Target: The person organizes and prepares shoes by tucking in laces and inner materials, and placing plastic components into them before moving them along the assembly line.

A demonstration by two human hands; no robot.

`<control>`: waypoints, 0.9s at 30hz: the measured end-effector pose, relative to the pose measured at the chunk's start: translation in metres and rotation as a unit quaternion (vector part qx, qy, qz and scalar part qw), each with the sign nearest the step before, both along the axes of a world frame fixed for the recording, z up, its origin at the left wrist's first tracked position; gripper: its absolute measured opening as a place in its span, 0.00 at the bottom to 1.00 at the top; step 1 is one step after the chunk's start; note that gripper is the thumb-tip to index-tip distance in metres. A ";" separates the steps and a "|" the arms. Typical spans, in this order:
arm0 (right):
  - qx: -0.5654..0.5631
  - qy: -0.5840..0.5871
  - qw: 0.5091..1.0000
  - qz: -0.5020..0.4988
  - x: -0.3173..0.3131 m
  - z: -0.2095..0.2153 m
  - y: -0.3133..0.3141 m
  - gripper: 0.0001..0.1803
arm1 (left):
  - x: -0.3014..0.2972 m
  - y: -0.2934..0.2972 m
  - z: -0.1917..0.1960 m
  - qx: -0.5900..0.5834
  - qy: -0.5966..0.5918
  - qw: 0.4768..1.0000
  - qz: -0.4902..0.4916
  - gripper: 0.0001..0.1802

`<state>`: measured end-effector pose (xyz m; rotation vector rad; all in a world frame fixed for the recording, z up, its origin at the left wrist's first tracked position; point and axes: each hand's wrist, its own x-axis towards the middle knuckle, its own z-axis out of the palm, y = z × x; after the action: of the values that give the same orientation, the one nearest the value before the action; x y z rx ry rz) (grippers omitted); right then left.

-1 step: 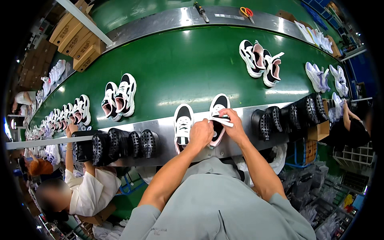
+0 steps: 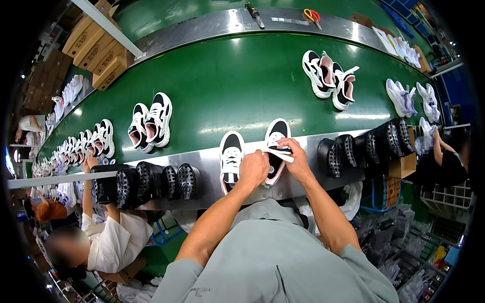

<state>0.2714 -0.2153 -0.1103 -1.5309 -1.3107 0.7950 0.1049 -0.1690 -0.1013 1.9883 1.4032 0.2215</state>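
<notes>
Two black-and-white sneakers with pink lining stand side by side at the metal edge in front of me. Both my hands are at the right sneaker (image 2: 277,130), near its opening. My left hand (image 2: 253,169) is closed, its fingertips pinching the left end of a white strip (image 2: 279,153) at the shoe's tongue and laces. My right hand (image 2: 296,159) is closed on the same strip from the right, thumb and fingers pressed together. Part of the shoe's opening is hidden by the hands. Left of them, the other sneaker (image 2: 232,156) stands untouched, toe pointing away from me.
A green belt (image 2: 227,86) carries more sneaker pairs left and right. Black shoe lasts (image 2: 188,181) line the metal ledge on both sides. Scissors (image 2: 312,16) and a screwdriver-like tool (image 2: 254,16) lie on the far rail. A co-worker in a white shirt (image 2: 120,242) works at left.
</notes>
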 end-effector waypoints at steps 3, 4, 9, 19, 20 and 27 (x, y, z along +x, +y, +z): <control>-0.016 0.038 0.999 -0.013 0.004 -0.009 -0.007 0.10 | 0.006 -0.002 0.017 -0.024 0.002 1.000 0.012 0.18; -0.031 0.076 0.996 -0.020 0.006 -0.008 -0.008 0.10 | 0.009 -0.003 0.030 -0.026 0.025 0.999 -0.014 0.18; -0.061 0.082 0.995 -0.017 0.006 0.005 -0.003 0.12 | 0.005 0.001 0.009 0.095 -0.020 0.993 -0.059 0.12; 0.058 -0.273 0.958 0.065 -0.020 0.017 -0.016 0.22 | 0.006 0.003 0.017 0.014 -0.059 0.998 0.029 0.14; 0.056 -0.241 0.969 0.028 -0.022 0.032 -0.024 0.27 | -0.004 -0.007 0.026 0.061 -0.068 0.995 0.028 0.16; -0.272 -0.068 0.952 -0.123 -0.043 -0.001 -0.048 0.24 | 0.000 -0.039 0.058 -0.103 -0.015 0.992 -0.069 0.24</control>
<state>0.2289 -0.2633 -0.1117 -2.1713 -1.0070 0.9486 0.1051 -0.2085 -0.0433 1.8930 1.2124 0.0434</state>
